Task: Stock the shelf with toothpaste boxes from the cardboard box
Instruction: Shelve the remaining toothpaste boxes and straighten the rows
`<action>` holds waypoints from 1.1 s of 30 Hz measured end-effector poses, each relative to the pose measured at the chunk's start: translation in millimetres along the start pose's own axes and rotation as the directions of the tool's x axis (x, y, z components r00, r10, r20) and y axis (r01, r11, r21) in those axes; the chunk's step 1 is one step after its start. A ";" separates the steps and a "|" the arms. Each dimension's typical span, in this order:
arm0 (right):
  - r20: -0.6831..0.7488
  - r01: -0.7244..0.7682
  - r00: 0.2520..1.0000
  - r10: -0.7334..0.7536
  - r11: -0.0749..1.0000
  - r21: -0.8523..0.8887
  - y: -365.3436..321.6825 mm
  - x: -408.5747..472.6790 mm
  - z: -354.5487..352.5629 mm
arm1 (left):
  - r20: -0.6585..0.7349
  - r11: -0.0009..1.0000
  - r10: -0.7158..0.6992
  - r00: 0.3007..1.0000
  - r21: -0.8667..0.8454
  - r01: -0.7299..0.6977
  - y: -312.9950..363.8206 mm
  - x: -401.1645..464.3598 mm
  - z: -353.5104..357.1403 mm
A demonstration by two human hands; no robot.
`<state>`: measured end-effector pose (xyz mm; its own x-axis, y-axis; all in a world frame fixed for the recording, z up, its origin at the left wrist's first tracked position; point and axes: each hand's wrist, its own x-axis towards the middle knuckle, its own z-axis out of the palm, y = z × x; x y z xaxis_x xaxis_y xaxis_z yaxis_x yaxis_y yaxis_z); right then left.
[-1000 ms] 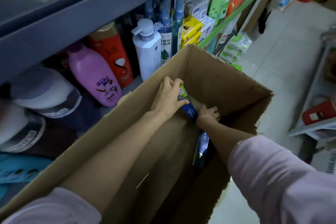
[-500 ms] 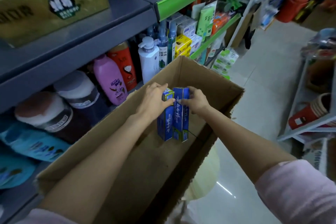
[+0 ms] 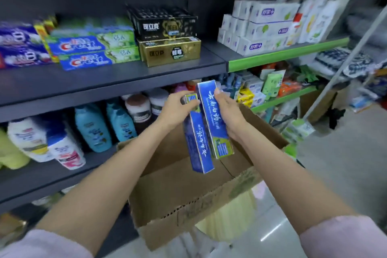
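Two blue toothpaste boxes stand on end above the open cardboard box. My left hand grips the top of the nearer, lower toothpaste box. My right hand holds the taller toothpaste box from its right side, fingers curled round it. Both boxes press side by side. The grey shelf in front, at about hand height, carries Crest boxes and black and gold toothpaste packs, with a bare strip along its front edge.
Below that shelf stand shampoo and lotion bottles. To the right, green-edged shelves hold white tissue packs and small goods. A slanted metal pole and tiled floor lie on the right.
Both hands have lifted the two toothpaste boxes out of the cardboard box and up toward the toothpaste shelf. The view has tilted upward from the box to the shelves.
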<state>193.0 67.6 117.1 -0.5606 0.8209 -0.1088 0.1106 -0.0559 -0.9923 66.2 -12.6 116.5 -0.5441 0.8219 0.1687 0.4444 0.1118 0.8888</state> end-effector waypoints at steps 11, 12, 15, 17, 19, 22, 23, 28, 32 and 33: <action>0.350 0.241 0.928 -0.131 0.925 -0.294 -102.9 -69.7 137.2 | -0.553 0.924 -0.354 0.754 -0.330 0.191 25.2 -90.1 -184.6; 0.378 0.327 0.904 -0.199 0.892 -0.313 -110.2 -72.9 153.3 | -0.554 0.910 -0.386 0.738 -0.358 0.207 23.1 -95.8 -202.6; 0.472 0.537 0.811 -0.346 0.760 -0.366 -130.5 -84.9 207.5 | -0.486 0.852 -0.459 0.743 -0.477 0.214 18.3 -114.0 -255.4; 0.582 0.678 0.706 -0.404 0.625 -0.388 -141.6 -88.8 248.4 | -0.430 0.815 -0.474 0.768 -0.545 0.197 8.2 -122.4 -292.8; 0.664 0.751 0.638 -0.391 0.506 -0.423 -152.9 -91.1 295.6 | -0.441 0.795 -0.469 0.765 -0.589 0.147 -10.7 -127.3 -334.8; 0.709 0.824 0.561 -0.427 0.368 -0.431 -168.9 -87.3 368.5 | -0.507 0.779 -0.476 0.719 -0.623 0.076 -38.9 -132.6 -395.0; 0.712 0.837 0.544 -0.444 0.350 -0.421 -173.3 -86.2 394.5 | -0.530 0.786 -0.480 0.699 -0.615 0.073 -47.9 -134.4 -417.3; 0.712 0.851 0.519 -0.473 0.215 -0.479 -189.1 -89.2 506.7 | -0.632 0.851 -0.461 0.623 -0.513 0.110 -89.1 -141.2 -519.5; 0.734 0.880 0.469 -0.491 0.184 -0.439 -193.6 -83.0 569.8 | -0.646 0.839 -0.476 0.596 -0.537 0.088 -111.0 -141.0 -576.8; 0.745 0.889 0.452 -0.491 0.178 -0.422 -194.4 -80.2 584.9 | -0.648 0.837 -0.480 0.591 -0.540 0.088 -117.6 -140.1 -589.7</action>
<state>-263.5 -319.8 283.9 -0.9190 -0.0254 0.3934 -0.1329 0.9595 -0.2483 -329.5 -470.3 239.6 -0.9963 0.0701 -0.0506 -0.0598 -0.1360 0.9889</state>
